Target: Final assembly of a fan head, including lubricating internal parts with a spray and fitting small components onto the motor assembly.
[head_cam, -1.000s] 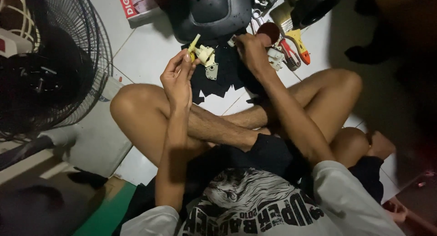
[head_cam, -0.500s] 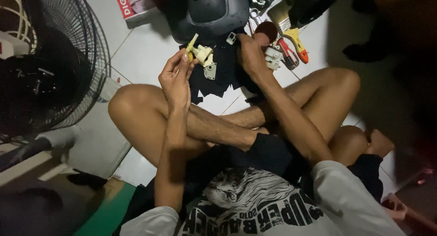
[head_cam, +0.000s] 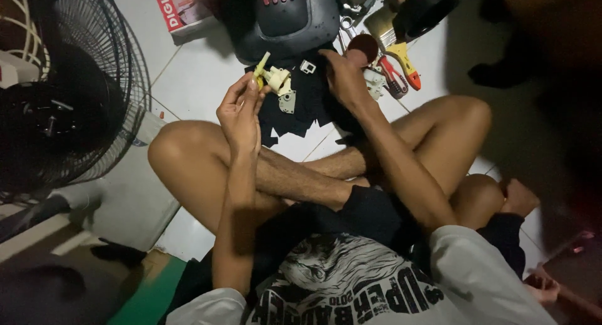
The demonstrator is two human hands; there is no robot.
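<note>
A large electric fan with a dark wire guard is standing at the left of the scene, on the white tiled floor. The person is sitting cross-legged on this floor, and both arms are reaching toward the far side. At the far centre a big grey plastic housing with red buttons is lying, and left of it a red and white box is resting flat. A black cloth is spreading on the floor between the housing and the legs.

The left hand is rising above the left knee, near the left edge of the cloth. Its fingers are pressed together at the tips and are pinching a small yellowish plastic part, which is sticking up and tilting to the right. Just beside this part, a pale plastic piece and a small grey metal bracket are lying on the cloth.

The right hand is lowering onto the far right part of the cloth, fingers curled downward; I cannot tell if it is gripping something. Just right of it, pliers with red handles and a tool with a yellow and orange handle are lying on the floor, and a dark round object is touching the hand's far side.
</note>
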